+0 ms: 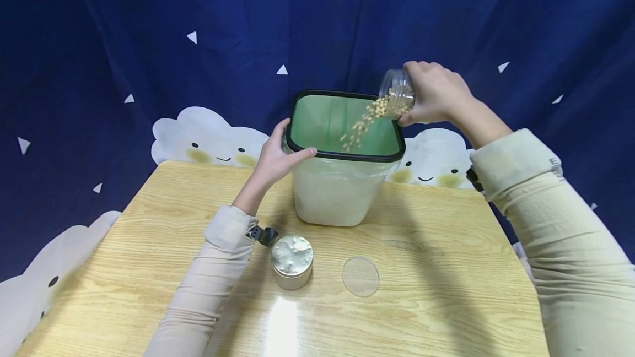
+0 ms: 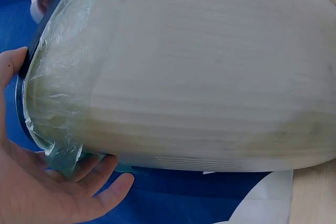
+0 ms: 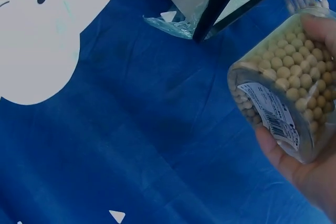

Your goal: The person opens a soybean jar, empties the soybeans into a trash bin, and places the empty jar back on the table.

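Observation:
My right hand (image 1: 439, 92) grips a clear plastic jar (image 1: 397, 92), tipped on its side over the right edge of a trash bin (image 1: 329, 194). Soybeans (image 1: 366, 120) stream from its mouth into the bin. In the right wrist view, soybeans fill much of the jar (image 3: 294, 77), and a barcode label (image 3: 270, 114) shows on its base. The bin stands upright, with a green liner bag (image 1: 317, 120) inside and a black rim (image 1: 342, 156). My left hand (image 1: 274, 158) holds the bin's left corner, thumb on the rim and fingers (image 2: 97, 179) along the side.
A can (image 1: 291, 262) with a silvery top stands on the wooden table (image 1: 421, 269) in front of the bin. Right of it lies a clear round lid (image 1: 360, 276). Behind hangs a dark blue curtain (image 1: 223, 59) with white triangles and smiling clouds.

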### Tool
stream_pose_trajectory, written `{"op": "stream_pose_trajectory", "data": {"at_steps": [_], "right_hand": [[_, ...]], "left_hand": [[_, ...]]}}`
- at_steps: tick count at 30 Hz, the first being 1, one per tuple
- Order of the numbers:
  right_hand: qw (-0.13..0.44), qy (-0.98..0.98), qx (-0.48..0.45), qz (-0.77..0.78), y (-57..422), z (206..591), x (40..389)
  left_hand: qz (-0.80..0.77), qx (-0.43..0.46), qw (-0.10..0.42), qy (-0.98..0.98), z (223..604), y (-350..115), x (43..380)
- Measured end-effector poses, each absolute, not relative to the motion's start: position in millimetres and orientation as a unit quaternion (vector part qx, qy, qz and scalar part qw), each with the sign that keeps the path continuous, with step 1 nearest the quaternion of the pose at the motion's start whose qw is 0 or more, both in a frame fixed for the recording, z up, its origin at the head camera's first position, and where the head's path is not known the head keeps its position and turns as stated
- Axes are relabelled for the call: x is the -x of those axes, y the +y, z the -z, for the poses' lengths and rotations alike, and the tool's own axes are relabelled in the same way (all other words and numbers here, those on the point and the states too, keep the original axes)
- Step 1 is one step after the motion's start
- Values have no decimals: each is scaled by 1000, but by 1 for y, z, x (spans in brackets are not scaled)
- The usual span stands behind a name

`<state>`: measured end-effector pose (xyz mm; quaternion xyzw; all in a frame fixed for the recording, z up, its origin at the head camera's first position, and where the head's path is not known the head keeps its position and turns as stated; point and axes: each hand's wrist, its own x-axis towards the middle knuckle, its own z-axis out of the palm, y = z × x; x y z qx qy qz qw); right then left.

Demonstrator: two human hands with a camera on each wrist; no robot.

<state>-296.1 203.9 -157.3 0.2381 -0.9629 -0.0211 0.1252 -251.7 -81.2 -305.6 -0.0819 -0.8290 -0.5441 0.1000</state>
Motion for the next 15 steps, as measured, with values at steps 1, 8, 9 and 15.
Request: {"op": "stream_pose_trajectory", "data": {"at_steps": [1,8,9,15], "right_hand": [[126,-962,-240,25,203,157,296],[127,-958,-253,50,199,157,293],[128,-957,-256,52,199,157,292],[136,-951,-270,65,197,162,291]], "left_hand": [[544,82,100,-829,306,-81,252],[550,81,101,-825,306,-80,252],[549,81,101,-826,305,-80,252],[546,82,101,-827,305,-80,251]]}}
